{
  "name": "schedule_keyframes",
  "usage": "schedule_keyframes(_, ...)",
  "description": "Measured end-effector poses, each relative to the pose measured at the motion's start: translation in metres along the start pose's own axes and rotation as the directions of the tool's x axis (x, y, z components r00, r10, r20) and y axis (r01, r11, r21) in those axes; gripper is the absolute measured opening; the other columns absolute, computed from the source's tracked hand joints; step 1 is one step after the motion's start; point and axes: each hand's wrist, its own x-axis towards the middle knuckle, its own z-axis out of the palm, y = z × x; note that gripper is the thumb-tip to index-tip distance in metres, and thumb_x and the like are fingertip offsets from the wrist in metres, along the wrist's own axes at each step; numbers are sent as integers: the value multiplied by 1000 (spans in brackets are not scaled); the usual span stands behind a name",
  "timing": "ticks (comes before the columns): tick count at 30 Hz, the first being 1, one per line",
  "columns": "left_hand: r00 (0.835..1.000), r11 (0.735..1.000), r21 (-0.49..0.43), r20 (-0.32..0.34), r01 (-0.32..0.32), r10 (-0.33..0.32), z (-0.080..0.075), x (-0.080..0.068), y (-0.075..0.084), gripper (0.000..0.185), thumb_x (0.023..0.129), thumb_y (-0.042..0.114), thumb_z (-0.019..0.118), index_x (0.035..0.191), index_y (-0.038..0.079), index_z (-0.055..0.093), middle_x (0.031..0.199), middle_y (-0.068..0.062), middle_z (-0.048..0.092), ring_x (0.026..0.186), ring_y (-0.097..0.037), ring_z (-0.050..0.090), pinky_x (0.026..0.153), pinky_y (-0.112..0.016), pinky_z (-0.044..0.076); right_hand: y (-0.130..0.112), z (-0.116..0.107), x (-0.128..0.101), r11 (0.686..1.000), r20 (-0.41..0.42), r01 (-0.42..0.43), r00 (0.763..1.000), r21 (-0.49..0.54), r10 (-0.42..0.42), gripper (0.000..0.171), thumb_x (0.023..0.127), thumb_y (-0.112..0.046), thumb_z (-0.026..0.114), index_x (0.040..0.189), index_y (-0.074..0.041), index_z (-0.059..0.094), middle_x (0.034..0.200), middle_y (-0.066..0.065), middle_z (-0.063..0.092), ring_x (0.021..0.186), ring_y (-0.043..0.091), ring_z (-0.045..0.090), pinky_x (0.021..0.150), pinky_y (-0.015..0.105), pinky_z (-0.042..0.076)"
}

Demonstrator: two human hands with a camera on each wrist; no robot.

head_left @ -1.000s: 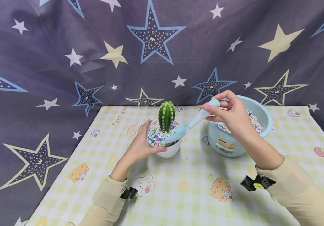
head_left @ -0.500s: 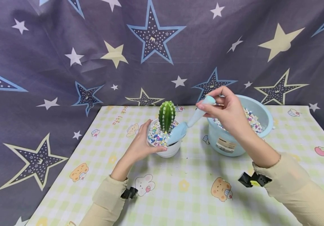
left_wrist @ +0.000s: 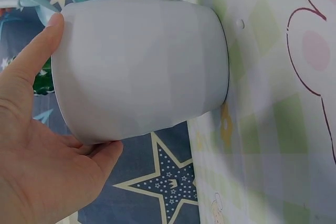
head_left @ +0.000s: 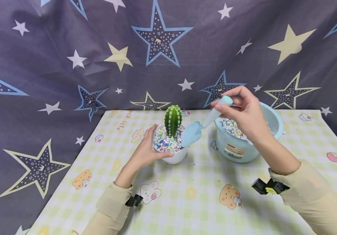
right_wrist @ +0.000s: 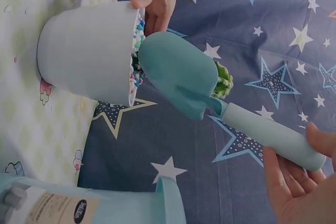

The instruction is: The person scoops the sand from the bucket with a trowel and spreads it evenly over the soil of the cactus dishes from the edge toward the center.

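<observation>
A small green cactus (head_left: 173,121) stands in a white pot (head_left: 175,158) topped with multicoloured pebbles (head_left: 165,142). My left hand (head_left: 147,148) grips the pot's left side, its thumb across the front below the rim. My right hand (head_left: 246,114) pinches the end of a light blue trowel's handle (head_left: 214,116). The trowel's blade (head_left: 191,133) tilts down at the pot's right rim, beside the cactus. In the right wrist view the back of the trowel (right_wrist: 178,69) covers part of the pebbles and most of the cactus. The left wrist view shows the pot's plain wall (left_wrist: 142,66).
A light blue bucket (head_left: 236,150) with more multicoloured pebbles (head_left: 232,128) stands right of the pot, partly behind my right hand. A checked cloth (head_left: 198,212) with cartoon prints covers the table. Several small crumbs lie near the pot. A dark star-patterned curtain (head_left: 98,29) hangs behind.
The trowel's blade has drawn back from over the pebbles to the pot's right rim, and my right hand has shifted slightly right. My left hand and the pot have stayed still.
</observation>
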Motion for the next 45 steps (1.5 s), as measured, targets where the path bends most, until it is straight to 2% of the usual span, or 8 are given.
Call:
schedule_keyframes(5,1000,1000,-5,1,5,-5,0,0,0,128,66,43,92,161,13,11,166,-16,16,151,-39,24,122,-59,24,-3,-7,-1,998,-23,7,1000,60,-6,21,91,3,68,107,-7,58,95,-1,79,89,11,76,73,24,63)
schedule_keyframes(13,1000,1000,-11,-1,16,-16,0,-1,-1,128,66,44,91,161,14,11,167,-15,16,151,-39,24,121,-59,24,-12,-27,-3,988,-135,30,991,152,-10,22,91,3,67,110,-3,56,96,5,79,90,14,76,76,25,63)
schedule_keyframes(19,1000,1000,-17,4,26,-26,1,-1,-1,129,66,45,91,161,15,11,167,-15,16,151,-40,24,121,-61,24,-15,-49,-4,953,-204,79,979,293,-18,25,89,9,66,110,0,56,95,12,78,89,21,77,75,29,63)
schedule_keyframes(26,999,999,-14,6,36,-36,2,-1,0,129,65,45,91,161,16,10,167,-13,15,151,-39,24,121,-60,24,-18,-75,-6,923,-301,98,953,372,20,30,87,14,66,112,1,57,95,17,78,83,25,77,69,30,63)
schedule_keyframes(37,999,999,-11,7,32,-32,1,-2,0,129,65,45,91,161,16,10,167,-14,15,151,-39,24,121,-60,24,-23,-111,-7,909,-404,170,915,380,-2,32,86,18,63,114,4,58,92,20,77,78,27,77,63,32,63)
schedule_keyframes(45,1000,1000,-12,9,28,-28,1,-1,1,129,66,46,91,161,16,9,167,-14,15,151,-39,24,121,-60,24,-25,-127,-6,938,-487,214,872,273,-58,35,82,15,69,115,6,62,90,17,78,80,23,77,63,27,62)
